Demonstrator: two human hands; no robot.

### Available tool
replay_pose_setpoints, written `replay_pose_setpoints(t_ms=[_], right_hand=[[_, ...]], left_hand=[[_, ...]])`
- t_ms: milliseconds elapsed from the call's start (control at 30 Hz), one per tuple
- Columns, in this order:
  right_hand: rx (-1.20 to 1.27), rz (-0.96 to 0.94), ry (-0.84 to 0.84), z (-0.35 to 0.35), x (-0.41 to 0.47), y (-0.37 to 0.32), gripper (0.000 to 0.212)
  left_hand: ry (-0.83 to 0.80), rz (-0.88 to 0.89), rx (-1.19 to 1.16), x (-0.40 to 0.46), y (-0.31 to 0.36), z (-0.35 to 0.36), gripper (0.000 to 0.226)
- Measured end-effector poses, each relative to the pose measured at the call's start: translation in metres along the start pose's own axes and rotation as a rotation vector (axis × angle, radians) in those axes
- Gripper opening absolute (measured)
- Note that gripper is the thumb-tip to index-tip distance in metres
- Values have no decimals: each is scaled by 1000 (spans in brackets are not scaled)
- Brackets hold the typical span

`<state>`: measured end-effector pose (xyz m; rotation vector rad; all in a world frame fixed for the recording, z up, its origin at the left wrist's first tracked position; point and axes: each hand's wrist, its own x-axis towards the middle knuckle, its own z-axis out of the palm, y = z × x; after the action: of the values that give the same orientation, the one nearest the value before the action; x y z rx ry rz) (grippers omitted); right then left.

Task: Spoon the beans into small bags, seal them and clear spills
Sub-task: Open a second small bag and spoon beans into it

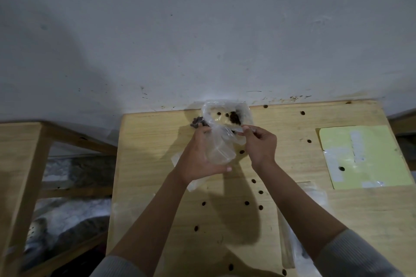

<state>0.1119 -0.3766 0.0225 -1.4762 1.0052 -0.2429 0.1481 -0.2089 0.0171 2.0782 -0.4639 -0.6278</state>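
I hold a small clear plastic bag above the wooden table. My left hand grips the bag's left side and cups it from below, thumb stretched under it. My right hand pinches the bag's right edge near its mouth. Behind the bag, by the wall, lies a larger clear bag with dark beans inside. A few dark beans show to the left of it. No spoon is visible.
A pale yellow sheet with tape patches lies at the table's right. Clear plastic bags lie at my right forearm. Dark holes dot the tabletop. A wooden frame stands left, with a gap between.
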Motion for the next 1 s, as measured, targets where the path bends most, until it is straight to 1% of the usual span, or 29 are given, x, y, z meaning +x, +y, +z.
replay_pose_setpoints(t_ms=[100, 300, 400, 567, 667, 767, 900, 1000], right_hand=[[83, 61, 56, -2, -2, -9, 23], [148, 115, 144, -23, -3, -18, 12], [189, 137, 169, -38, -3, -21, 10], [215, 76, 161, -61, -13, -28, 11], [222, 16, 127, -74, -22, -33, 13], [181, -94, 81, -83, -35, -37, 16], [59, -332, -18, -89, -52, -36, 18], [-59, -479, -99, -90, -59, -38, 15]], left_hand=[[25, 26, -1, -1, 1, 1, 107], [48, 53, 33, -3, 3, -2, 108], [81, 46, 120, -7, 8, -3, 111], [134, 1, 267, -16, 9, -1, 119], [205, -22, 327, -19, 13, 0, 121], [274, -33, 385, -23, 18, 2, 121], [327, -49, 387, -25, 24, 4, 119], [341, -69, 375, -26, 27, 7, 118]])
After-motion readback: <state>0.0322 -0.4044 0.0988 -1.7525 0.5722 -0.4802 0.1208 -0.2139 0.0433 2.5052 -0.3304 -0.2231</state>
